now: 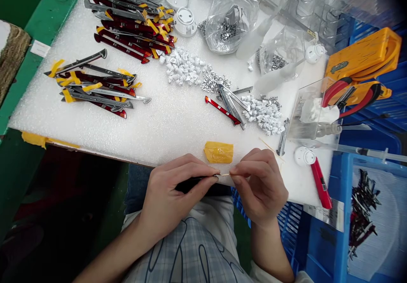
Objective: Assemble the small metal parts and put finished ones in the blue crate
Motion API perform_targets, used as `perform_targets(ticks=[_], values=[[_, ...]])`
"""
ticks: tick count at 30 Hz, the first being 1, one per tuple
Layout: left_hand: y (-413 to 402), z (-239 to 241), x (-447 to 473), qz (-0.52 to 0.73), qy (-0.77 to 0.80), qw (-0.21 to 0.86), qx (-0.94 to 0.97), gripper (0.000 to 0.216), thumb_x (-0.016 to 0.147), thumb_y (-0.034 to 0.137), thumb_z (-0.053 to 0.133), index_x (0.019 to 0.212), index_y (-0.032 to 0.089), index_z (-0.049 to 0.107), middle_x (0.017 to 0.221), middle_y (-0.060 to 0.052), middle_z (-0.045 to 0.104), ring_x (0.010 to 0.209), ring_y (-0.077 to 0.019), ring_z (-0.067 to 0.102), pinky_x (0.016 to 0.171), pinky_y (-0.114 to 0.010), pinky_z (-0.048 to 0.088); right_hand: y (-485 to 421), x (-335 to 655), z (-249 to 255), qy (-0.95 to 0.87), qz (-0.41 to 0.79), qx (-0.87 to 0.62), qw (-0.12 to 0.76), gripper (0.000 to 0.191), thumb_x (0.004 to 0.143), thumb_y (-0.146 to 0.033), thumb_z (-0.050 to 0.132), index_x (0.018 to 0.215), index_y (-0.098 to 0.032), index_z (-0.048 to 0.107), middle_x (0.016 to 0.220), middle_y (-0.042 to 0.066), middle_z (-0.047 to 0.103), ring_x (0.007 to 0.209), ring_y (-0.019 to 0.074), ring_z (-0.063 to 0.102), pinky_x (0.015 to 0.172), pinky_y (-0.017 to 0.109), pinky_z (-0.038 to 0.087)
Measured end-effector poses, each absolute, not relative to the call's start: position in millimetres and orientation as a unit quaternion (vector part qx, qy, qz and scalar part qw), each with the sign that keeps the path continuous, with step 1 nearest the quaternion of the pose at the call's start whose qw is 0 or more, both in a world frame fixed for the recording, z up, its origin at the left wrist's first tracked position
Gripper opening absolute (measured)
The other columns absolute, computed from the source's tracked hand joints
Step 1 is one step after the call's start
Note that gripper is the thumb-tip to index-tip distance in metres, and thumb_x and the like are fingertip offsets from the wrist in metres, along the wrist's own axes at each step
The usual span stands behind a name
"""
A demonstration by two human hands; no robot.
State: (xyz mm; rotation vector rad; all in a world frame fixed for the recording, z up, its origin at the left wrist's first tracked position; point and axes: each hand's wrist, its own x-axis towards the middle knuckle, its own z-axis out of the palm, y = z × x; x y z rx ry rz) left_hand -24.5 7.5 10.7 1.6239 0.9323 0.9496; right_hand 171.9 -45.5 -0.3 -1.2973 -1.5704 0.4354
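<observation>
My left hand [171, 189] is closed, pinching a narrow dark strip [217, 175] at its tip; the fingers hide most of the strip. Between thumb and forefinger, my right hand [262, 185] grips a thin wooden toothpick [225, 174]. The toothpick's end meets the tip of the strip, or lies very close to it. Just beyond both hands lies a piece of yellow tape [218, 152] with a clear, glossy patch on it. Past the tape are a few loose red and grey strips [224, 110] and a pile of small white parts [263, 115].
Taped red and grey strips [133, 24] lie in piles at the left. Small metal parts [216, 80], bags of metal bits [230, 28] and white round housings [185, 21] spread across the back. At right are pliers [333, 92], a red marker [321, 183] and a blue bin [340, 215].
</observation>
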Motion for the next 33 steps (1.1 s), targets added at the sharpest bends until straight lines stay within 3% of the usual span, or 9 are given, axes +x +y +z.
perform_targets(ticks=[10, 21, 33], values=[[7.5, 12.3, -24.7, 0.375, 0.394, 0.494, 0.678, 0.022, 0.104, 0.009, 0.078, 0.095, 0.026, 0.088, 0.091, 0.001, 0.091, 0.074, -0.0167, 0.084, 0.075, -0.027, 0.072, -46.7, 172.0, -1.2, -0.640, 0.176, -0.550, 0.507, 0.018, 0.104, -0.009, 0.070, 0.108, -0.026, 0.075, 0.086, 0.000, 0.065, 0.073, 0.0187, 0.057, 0.060, 0.036, 0.044], [7.7, 11.8, -24.8, 0.384, 0.388, 0.495, 0.677, 0.023, 0.102, 0.005, 0.078, 0.096, 0.025, 0.087, 0.093, 0.002, 0.091, 0.076, -0.0146, 0.084, 0.077, -0.024, 0.070, -46.5, 172.3, -1.1, -0.643, 0.185, -0.547, 0.503, 0.012, 0.109, -0.015, 0.069, 0.110, -0.026, 0.074, 0.087, 0.000, 0.065, 0.074, 0.0179, 0.059, 0.060, 0.036, 0.044], [8.0, 12.6, -25.1, 0.379, 0.398, 0.508, 0.663, 0.023, 0.101, 0.007, 0.079, 0.094, 0.026, 0.088, 0.090, 0.001, 0.091, 0.074, -0.0164, 0.083, 0.075, -0.027, 0.072, -47.3, 172.9, -1.5, -0.636, 0.173, -0.555, 0.508, 0.017, 0.104, -0.010, 0.070, 0.108, -0.026, 0.075, 0.085, 0.000, 0.065, 0.074, 0.0191, 0.057, 0.060, 0.036, 0.044]])
